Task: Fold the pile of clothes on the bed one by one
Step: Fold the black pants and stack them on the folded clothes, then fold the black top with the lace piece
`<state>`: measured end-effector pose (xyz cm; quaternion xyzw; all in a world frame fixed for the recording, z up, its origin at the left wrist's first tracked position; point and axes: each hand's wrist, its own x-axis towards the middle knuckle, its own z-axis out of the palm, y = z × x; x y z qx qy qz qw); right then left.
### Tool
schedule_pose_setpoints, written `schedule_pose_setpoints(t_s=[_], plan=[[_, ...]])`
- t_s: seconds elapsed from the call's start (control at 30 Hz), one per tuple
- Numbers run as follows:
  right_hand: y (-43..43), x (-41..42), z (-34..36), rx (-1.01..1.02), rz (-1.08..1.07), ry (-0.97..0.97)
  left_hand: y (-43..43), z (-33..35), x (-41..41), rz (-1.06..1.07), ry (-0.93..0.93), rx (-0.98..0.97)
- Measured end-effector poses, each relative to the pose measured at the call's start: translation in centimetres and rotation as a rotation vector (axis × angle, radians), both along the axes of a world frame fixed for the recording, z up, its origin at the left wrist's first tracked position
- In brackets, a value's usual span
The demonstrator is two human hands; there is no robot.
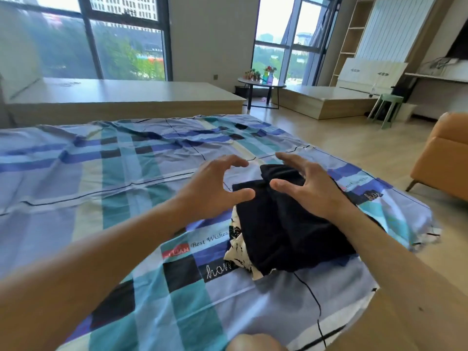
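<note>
You're at the pick-up: left grip (215, 183) and right grip (311, 188) hover spread wide, holding nothing, over the black garment (291, 224) topping the pile by the right edge of the bed (101, 173). Next, you'll likely need to pinch it and lift it off the printed cloth (238, 241) beneath.

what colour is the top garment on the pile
The top garment is black, clearest in the head view.

Clothes pile (286, 224) on bed (101, 173), right side
</note>
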<state>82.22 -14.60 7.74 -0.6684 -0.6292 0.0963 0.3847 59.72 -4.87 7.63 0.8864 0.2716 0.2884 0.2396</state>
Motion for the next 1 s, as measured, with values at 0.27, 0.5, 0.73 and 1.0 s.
schedule_pose_setpoints(t_s=[0.27, 0.5, 0.73, 1.0], plan=[[6.3, -19.4, -2.3, 0.066, 0.313, 0.378, -1.6, -0.2, -20.8, 0.314, 0.039, 0.048], [8.4, -33.3, -7.3, -0.04, 0.555, 0.457, -3.0, -4.2, -35.6, 0.584, 0.084, -0.083], [9.6, -38.9, -10.1, -0.086, 0.709, 0.416, -2.8, -8.9, -43.9, 0.721, 0.196, -0.166], [9.7, -39.9, -12.7, -0.116, 0.764, 0.322, 2.6, -11.0, -50.1, 0.886, 0.406, -0.189]])
